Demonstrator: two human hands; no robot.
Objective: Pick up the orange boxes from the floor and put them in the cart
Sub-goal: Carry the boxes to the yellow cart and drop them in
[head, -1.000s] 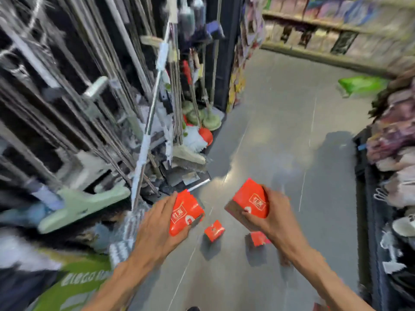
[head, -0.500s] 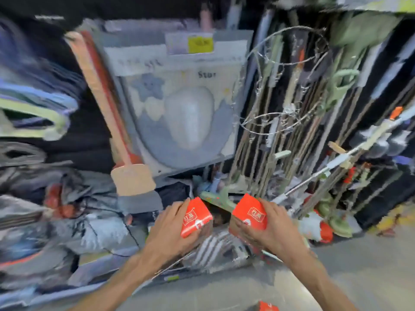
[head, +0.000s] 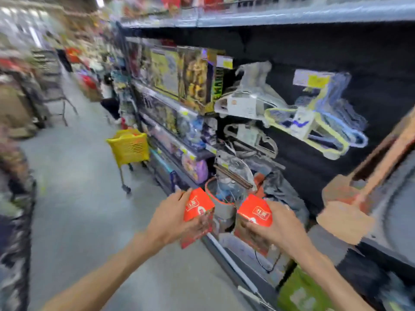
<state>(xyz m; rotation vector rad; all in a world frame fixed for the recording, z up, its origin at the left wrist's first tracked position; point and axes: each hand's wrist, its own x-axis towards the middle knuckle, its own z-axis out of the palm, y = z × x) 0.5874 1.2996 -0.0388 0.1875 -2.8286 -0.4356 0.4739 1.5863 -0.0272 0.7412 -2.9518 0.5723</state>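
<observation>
Since half a second ago the view has swung left, from the rack of brooms to a long store aisle, while both hands have kept their boxes. Left hand (head: 173, 218) is clenched around one orange box (head: 197, 207), held upright in front of the body; right hand (head: 277, 225) grips a second orange box (head: 254, 213) just beside it, the two boxes apart with a small gap between them. Ahead on the grey floor (head: 78, 187) stands a yellow cart (head: 129, 147) on wheels, close against the shelf (head: 179, 142) of toys, well apart from the hands. Plastic hangers (head: 314, 122) hang on the right.
</observation>
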